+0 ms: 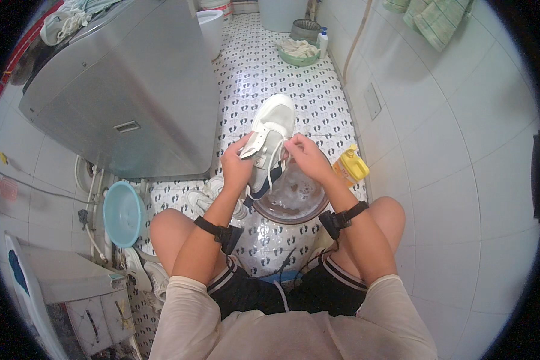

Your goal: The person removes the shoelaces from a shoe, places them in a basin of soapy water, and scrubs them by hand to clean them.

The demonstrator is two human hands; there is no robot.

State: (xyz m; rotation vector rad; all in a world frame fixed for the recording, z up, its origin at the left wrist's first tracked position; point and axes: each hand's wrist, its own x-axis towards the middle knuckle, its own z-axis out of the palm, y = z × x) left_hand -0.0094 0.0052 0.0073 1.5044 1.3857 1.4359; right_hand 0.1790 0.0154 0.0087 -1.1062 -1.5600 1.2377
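A white sneaker (274, 120) with a dark navy heel is held above the floor, toe pointing away from me. My left hand (237, 163) grips its left side near the ankle opening. At the right side, my right hand (309, 158) has its fingers pinched on the white shoelace (276, 161), part of which hangs in a loop over the tongue. Below the sneaker stands a round basin (289, 220) of sudsy water. The sneaker covers part of that basin, and the tips of my right fingers are partly hidden by the lace.
A yellow jug (354, 165) stands right of the basin by the tiled wall. Other white shoes (199, 201) lie to its left. A blue basin (122, 214) leans near pipes below a grey washing machine (132, 90). Farther off are a green basin (299, 60) with cloth and a pump bottle (323, 43).
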